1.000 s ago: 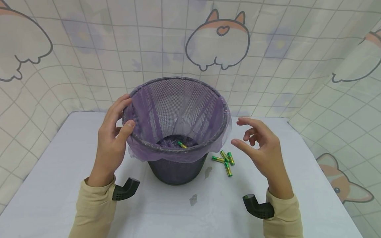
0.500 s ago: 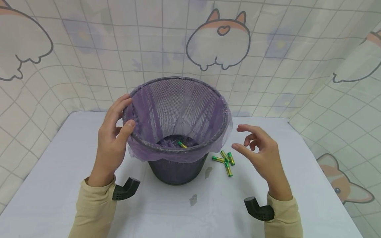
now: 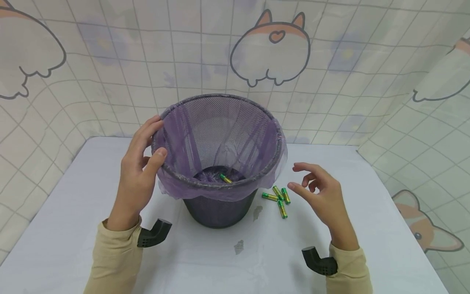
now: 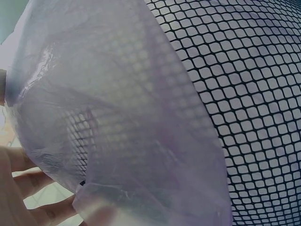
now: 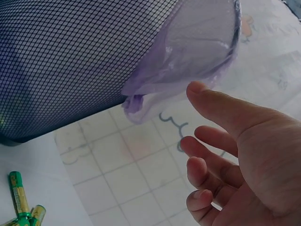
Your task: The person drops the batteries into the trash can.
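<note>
A dark mesh trash can (image 3: 220, 212) stands upright on the table, lined with a thin purple bag (image 3: 216, 194) folded over its rim. My left hand (image 3: 139, 171) holds the rim at its left side, thumb toward the front and fingers farther back. Inside, a green-and-gold battery (image 3: 225, 178) lies at the bottom. Several like batteries (image 3: 282, 209) are clustered on the table just right of the can. My right hand (image 3: 323, 194) hovers to the right of them, thumb and index finger apart, holding nothing. The left wrist view is mostly filled by bag and mesh.
The white tabletop (image 3: 198, 261) has small grey marks (image 3: 238, 247) in front of the can. Behind and at both sides hangs a gridded cloth (image 3: 128, 61) with cartoon corgis. Black camera mounts (image 3: 156, 233) sit on both wrists.
My right hand has sunk lower, closer to the level of the loose batteries, with its fingers still apart. The left hand, the trash can and the batteries stay in place.
</note>
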Demonstrator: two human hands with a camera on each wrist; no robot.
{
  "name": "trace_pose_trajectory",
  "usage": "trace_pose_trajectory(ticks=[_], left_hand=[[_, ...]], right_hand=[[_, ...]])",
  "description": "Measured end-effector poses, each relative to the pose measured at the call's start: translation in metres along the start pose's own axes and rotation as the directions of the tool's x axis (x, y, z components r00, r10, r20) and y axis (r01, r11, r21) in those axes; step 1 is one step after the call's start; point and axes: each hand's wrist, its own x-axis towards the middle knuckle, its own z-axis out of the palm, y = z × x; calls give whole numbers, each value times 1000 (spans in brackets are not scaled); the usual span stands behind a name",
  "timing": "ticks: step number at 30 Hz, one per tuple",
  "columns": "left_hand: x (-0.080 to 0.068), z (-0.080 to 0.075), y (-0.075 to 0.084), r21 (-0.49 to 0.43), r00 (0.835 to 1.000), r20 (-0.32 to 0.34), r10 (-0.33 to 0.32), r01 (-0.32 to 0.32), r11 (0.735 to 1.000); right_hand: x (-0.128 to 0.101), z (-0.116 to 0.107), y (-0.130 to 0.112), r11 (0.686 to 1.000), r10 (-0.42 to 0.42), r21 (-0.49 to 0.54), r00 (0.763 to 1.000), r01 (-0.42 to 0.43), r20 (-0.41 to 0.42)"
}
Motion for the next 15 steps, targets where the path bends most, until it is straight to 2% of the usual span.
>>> trace_pose_trajectory(ticks=[15], left_hand=[[0,-1,1,-4,1000,13,-5,6,1000]], right_hand=[[-2,8,21,994,43,-100,998,-38,47]])
